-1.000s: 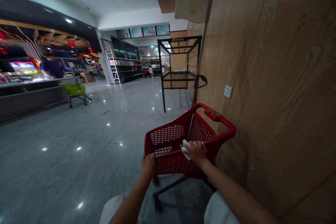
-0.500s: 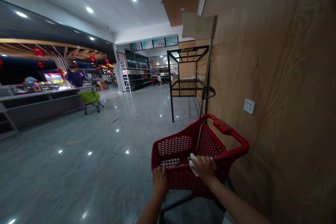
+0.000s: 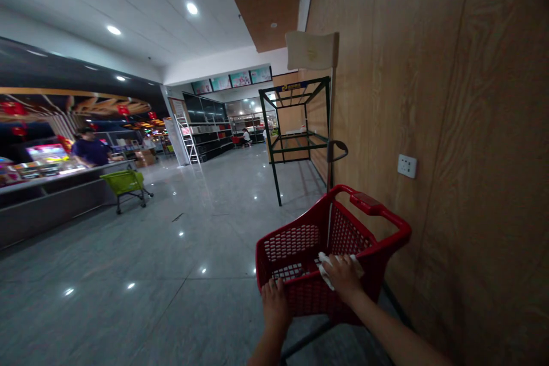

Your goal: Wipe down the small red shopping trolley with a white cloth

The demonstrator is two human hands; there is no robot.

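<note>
Head view: the right hand is pressing a white cloth onto the near rim of a red shopping cart, its fingers closed over the cloth. The left hand is bracing the same rim, fingers curled over its edge. The cart is standing on the grey floor just beside a wooden wall. The wiping is judged under way at the near rim only, with the red handle well apart from the cloth. How much plastic is already clean cannot be told.
</note>
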